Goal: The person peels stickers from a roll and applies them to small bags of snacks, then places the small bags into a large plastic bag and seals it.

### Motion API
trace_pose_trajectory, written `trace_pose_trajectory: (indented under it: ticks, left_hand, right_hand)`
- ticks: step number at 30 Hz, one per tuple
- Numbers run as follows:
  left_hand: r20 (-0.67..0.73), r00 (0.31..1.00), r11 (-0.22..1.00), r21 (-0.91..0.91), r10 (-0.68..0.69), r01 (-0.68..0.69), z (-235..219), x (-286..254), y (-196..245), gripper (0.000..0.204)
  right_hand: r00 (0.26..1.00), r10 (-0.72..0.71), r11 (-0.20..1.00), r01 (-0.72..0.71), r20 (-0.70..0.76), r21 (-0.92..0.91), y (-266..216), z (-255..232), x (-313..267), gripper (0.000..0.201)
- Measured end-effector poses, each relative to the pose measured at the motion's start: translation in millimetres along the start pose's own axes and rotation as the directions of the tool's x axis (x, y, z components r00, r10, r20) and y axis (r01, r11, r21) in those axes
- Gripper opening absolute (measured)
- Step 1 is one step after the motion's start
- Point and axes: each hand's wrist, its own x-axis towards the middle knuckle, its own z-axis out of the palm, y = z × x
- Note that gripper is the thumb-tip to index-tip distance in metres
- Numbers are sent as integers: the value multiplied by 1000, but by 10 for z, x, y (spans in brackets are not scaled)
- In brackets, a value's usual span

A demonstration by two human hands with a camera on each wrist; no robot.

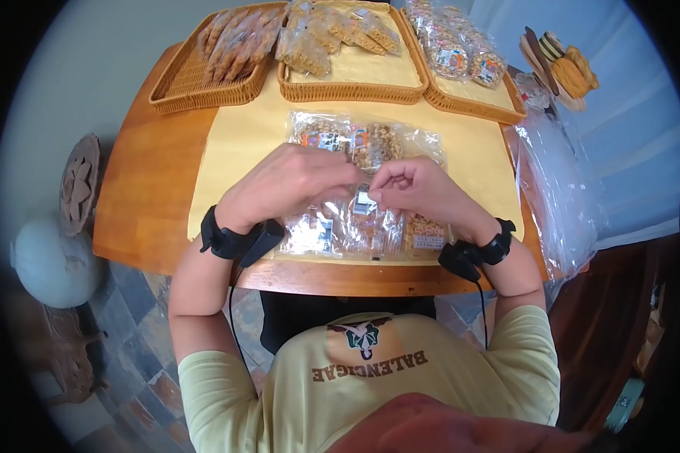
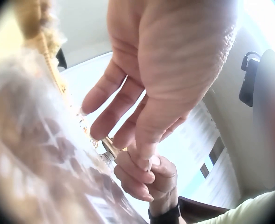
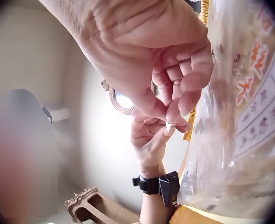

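Both hands meet over a clear plastic package (image 1: 389,226) lying on the yellow table covering, with several round nut-and-grain cakes and labelled packs under its film. My left hand (image 1: 298,177) comes in from the left, thumb and forefinger drawn together at the tips. Opposite it, my right hand (image 1: 419,189) has its fingers curled and its thumb against the forefinger. A small white piece (image 3: 168,125) shows between the fingertips of the two hands in the right wrist view, pinched from both sides. Its kind is too small to make out.
Three wicker trays stand along the back: a left tray (image 1: 204,97) with bagged brown snacks, a middle tray (image 1: 355,92) with yellow ones, a right tray (image 1: 472,108) with round cakes. Clear plastic sheeting (image 1: 555,196) hangs over the right table edge.
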Motion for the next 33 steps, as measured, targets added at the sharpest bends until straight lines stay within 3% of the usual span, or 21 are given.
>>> trace_pose_trajectory:
  ticks: [2,3,5,9,11,17,21,33]
  left_hand:
    - [42,999,994,113,0,-5,-14,-34,-81,8]
    - [36,999,994,114,-7,3,-22,-42,-89,8]
    - [110,993,994,105,-41,29,-41,-52,-86,9]
    - [73,997,1000,9,2,-3,-2,-58,-58,16]
    - [104,994,999,-29,35,-32,19,-67,-60,22]
    - [122,992,999,15,31,-33,53,-85,-71,23]
    - [127,992,1000,26,10,-14,54,-103,-89,24]
    - [198,980,1000,7,2,-3,92,-152,-154,27]
  right_hand:
    - [983,-157,959,129,-92,-254,78,35,38,9]
    - [984,-154,958,128,-83,-258,69,58,33,9]
    - [973,-182,853,86,-139,-514,35,99,22,10]
    - [957,-225,793,71,-183,-605,57,135,37,9]
    - [910,-378,652,128,-173,-748,68,169,27,7]
    - [860,-485,580,178,-162,-795,110,234,29,8]
    - [856,-490,567,171,-163,-806,123,260,46,8]
    - [824,-557,381,145,-101,-913,162,312,75,9]
